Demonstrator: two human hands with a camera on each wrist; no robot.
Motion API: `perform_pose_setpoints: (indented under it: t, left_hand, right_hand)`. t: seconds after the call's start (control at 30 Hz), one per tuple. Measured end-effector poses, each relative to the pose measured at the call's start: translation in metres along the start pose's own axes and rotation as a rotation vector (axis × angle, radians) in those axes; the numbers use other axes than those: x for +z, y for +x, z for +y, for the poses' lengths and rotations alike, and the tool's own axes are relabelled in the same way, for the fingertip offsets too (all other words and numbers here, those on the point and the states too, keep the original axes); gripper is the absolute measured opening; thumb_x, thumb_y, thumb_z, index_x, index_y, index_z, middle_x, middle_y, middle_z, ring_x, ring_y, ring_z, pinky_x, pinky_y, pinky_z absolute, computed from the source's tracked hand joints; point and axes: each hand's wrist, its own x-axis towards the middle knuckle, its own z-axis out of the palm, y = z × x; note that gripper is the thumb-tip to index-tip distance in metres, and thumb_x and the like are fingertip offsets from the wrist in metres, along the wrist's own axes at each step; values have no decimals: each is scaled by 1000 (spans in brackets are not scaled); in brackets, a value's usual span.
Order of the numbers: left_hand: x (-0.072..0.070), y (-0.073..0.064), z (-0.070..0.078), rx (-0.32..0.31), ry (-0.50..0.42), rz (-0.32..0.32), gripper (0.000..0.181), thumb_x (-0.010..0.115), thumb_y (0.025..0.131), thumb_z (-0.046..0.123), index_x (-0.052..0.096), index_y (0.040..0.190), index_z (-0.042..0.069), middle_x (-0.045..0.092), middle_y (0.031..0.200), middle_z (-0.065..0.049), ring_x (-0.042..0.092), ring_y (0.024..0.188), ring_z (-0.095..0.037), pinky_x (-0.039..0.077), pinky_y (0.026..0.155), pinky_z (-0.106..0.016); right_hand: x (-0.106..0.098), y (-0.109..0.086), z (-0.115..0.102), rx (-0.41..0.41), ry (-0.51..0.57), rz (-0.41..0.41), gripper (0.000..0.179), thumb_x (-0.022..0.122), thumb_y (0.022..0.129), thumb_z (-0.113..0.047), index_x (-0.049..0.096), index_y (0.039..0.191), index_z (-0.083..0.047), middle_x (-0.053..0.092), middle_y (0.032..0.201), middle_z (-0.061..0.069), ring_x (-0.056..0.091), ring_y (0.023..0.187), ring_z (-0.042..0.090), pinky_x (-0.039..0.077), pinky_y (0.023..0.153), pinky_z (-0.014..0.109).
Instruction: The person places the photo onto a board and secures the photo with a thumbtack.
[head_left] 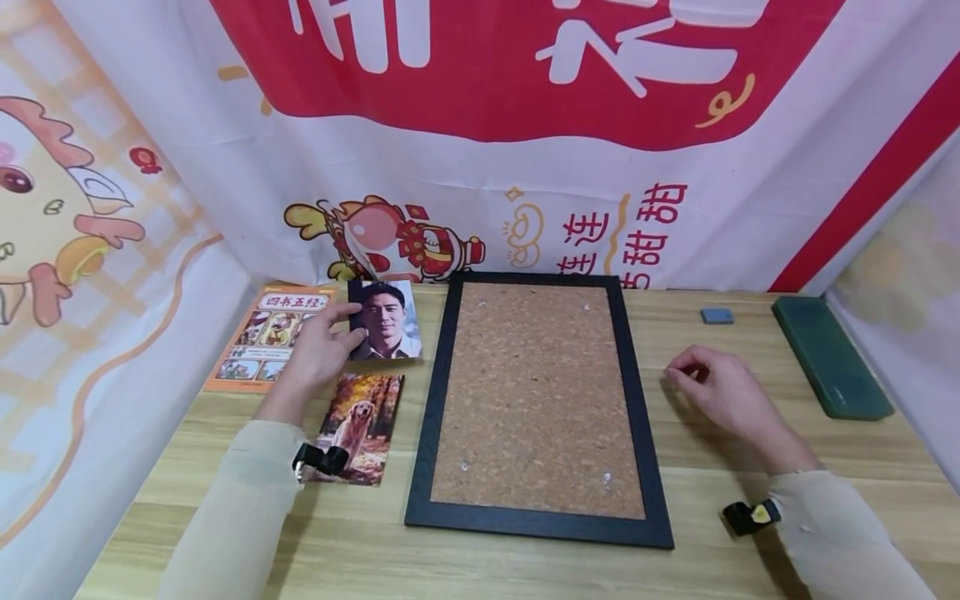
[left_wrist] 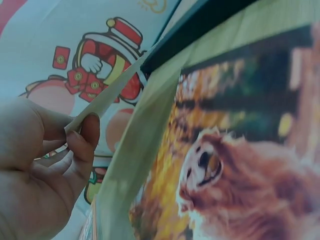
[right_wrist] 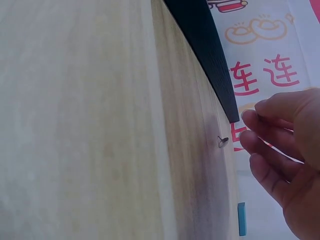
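At the far left side of the corkboard, a portrait photo sits in the left hand, its picture side up. The thumb and fingers of that hand are closed in a pinch on the photo's left edge. In the left wrist view the photo shows nearly edge-on as a thin strip, slanting away from the fingertips. Nearer the person, just below it, a dog photo lies face up on the tabletop; the dog stands among autumn leaves. To the left of the portrait, partly behind the hand, is an orange-edged booklet with cartoon panels on its cover.

The corkboard lies in the middle, inside a black frame, with small pale spots near its four corners and around its middle. Past the frame's right side, the right hand hovers with its fingers loosely bent and small gaps between them; nothing can be seen in their hold. The right wrist view shows a small metal pin near those fingers but apart from them; whether it rests on the tabletop is hard to tell.

Farther back on the right is a small blue block, and beyond it a long green case. A printed cloth with red lettering and cartoon figures hangs behind everything. Both forearms are in pale sleeves, each with a small black device at the wrist.
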Motion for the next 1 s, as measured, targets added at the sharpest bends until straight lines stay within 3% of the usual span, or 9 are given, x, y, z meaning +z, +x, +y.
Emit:
perform_pose_setpoints:
  t: [0.07, 0.17, 0.23, 0.33, 0.43, 0.57, 0.67, 0.83, 1.0]
  left_hand:
    - [2, -1, 3, 12, -14, -19, 54, 57, 111, 14, 44, 164, 10, 33, 174, -22, 60, 141, -42, 61, 88, -32]
    - [6, -2, 9, 32, -38, -45, 55, 57, 111, 12, 44, 165, 11, 33, 174, -20, 71, 121, -32, 56, 69, -24]
    - [9, -2, 14, 38, -44, -55, 55, 58, 111, 13, 45, 164, 12, 43, 167, -22, 74, 99, -20, 52, 61, -24]
    - [15, -2, 20, 37, -47, -60, 54, 60, 110, 16, 48, 163, 14, 62, 142, -29, 60, 67, -7, 45, 53, -26]
    - [22, -2, 26, 26, -71, -76, 54, 61, 111, 18, 49, 163, 17, 67, 137, -30, 62, 74, -5, 45, 52, -29]
    - [29, -1, 33, 0, -128, -111, 54, 60, 111, 17, 47, 164, 18, 57, 157, -23, 71, 115, -23, 52, 63, -28]
    - [35, 2, 38, -14, -153, -134, 54, 60, 111, 16, 48, 164, 19, 58, 157, -22, 70, 126, -30, 57, 72, -25]
    - [48, 7, 47, 19, -120, -170, 55, 64, 109, 16, 50, 163, 17, 70, 135, -22, 74, 95, -20, 59, 70, -32]
    - [65, 10, 56, 37, -99, -217, 55, 66, 108, 19, 51, 161, 18, 71, 100, -8, 63, 72, -16, 49, 58, -30]
  right_hand:
    - [0, -1, 0, 1, 4, 5, 14, 71, 106, -20, 74, 115, -9, 74, 106, 11, 61, 91, 25, 51, 70, 25]
    - [1, -1, 1, -8, 11, 10, 16, 70, 107, -22, 75, 116, -10, 75, 107, 11, 61, 92, 25, 52, 73, 26]
    - [1, -2, 1, -19, 20, 15, 17, 70, 107, -23, 76, 115, -10, 76, 108, 11, 62, 92, 24, 52, 74, 26]
    - [2, -3, 1, -38, 33, 25, 17, 71, 106, -25, 77, 114, -10, 77, 108, 11, 62, 92, 24, 52, 74, 25]
    - [3, -3, 1, -54, 43, 34, 16, 72, 106, -24, 77, 113, -11, 77, 108, 10, 62, 92, 23, 52, 74, 23]
    - [4, -4, 2, -63, 56, 40, 17, 72, 106, -26, 77, 114, -11, 77, 109, 10, 63, 92, 23, 52, 75, 21]
    - [5, -4, 2, -65, 68, 53, 20, 71, 106, -28, 76, 114, -11, 77, 108, 10, 64, 92, 23, 52, 75, 21]
    - [6, -4, 1, -62, 82, 76, 21, 71, 106, -30, 76, 113, -11, 77, 107, 10, 62, 91, 23, 51, 74, 21]
    - [7, -3, 0, -57, 86, 101, 23, 72, 106, -32, 75, 114, -12, 77, 106, 10, 62, 91, 23, 50, 73, 21]
